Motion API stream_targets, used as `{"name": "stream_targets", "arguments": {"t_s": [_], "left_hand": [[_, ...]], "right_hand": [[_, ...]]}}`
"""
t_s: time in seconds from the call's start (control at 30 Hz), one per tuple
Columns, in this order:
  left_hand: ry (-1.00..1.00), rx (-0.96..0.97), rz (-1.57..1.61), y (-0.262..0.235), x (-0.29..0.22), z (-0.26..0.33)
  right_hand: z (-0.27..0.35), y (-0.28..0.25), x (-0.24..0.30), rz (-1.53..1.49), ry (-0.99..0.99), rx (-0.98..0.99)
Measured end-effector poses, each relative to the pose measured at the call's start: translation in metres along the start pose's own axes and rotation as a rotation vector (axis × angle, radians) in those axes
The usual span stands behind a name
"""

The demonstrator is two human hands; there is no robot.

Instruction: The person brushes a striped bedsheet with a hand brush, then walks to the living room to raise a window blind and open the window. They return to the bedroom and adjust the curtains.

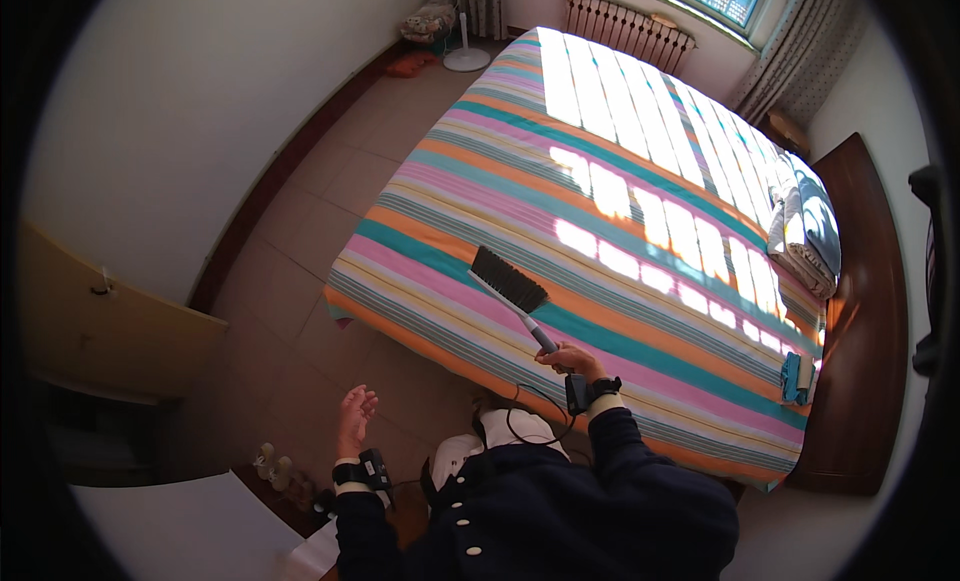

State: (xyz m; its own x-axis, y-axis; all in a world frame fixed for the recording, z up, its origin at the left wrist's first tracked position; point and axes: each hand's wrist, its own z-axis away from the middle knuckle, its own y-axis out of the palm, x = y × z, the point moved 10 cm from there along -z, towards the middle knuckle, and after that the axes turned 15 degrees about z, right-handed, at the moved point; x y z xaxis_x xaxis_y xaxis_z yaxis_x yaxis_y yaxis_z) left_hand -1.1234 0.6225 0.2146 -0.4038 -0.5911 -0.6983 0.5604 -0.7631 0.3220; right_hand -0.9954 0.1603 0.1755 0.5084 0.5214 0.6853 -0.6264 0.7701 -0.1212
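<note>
My right hand is closed round the grey handle of a bed brush. Its dark bristles lie along the near part of a striped bedspread, pointing away to the left; whether they press on the cloth I cannot tell. Off the bed's near left corner, my left hand hangs in the air with its fingers apart and nothing in it. Both wrists carry strapped black devices, and a thin cable loops beside the right one.
Folded bedding rests by the wooden headboard, with a small blue and tan bundle nearer. A white stand base is on the floor beyond the bed's left side. At lower left are a white surface and a yellowish panel.
</note>
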Motion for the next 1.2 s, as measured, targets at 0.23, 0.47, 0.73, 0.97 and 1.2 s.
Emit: {"name": "stream_targets", "arguments": {"t_s": [0.23,0.47,0.73,0.97,1.2], "left_hand": [[-0.033,0.036,0.076,-0.029,-0.106,-0.103],[-0.122,0.119,0.117,-0.088,-0.226,-0.22],[-0.133,0.188,-0.052,-0.136,-0.386,-0.321],[-0.192,0.367,-0.077,-0.065,-0.465,-0.42],[-0.134,0.159,-0.008,-0.099,-0.589,-0.545]], "right_hand": [[-0.088,0.061,0.16,0.032,0.017,0.001],[-0.158,0.128,0.276,-0.489,-0.131,-0.159],[-0.214,0.197,0.343,-0.864,-0.098,-0.446],[-0.264,0.2,0.417,-0.983,-0.146,-0.488],[-0.392,0.161,0.503,-1.13,-0.295,-0.554]]}}
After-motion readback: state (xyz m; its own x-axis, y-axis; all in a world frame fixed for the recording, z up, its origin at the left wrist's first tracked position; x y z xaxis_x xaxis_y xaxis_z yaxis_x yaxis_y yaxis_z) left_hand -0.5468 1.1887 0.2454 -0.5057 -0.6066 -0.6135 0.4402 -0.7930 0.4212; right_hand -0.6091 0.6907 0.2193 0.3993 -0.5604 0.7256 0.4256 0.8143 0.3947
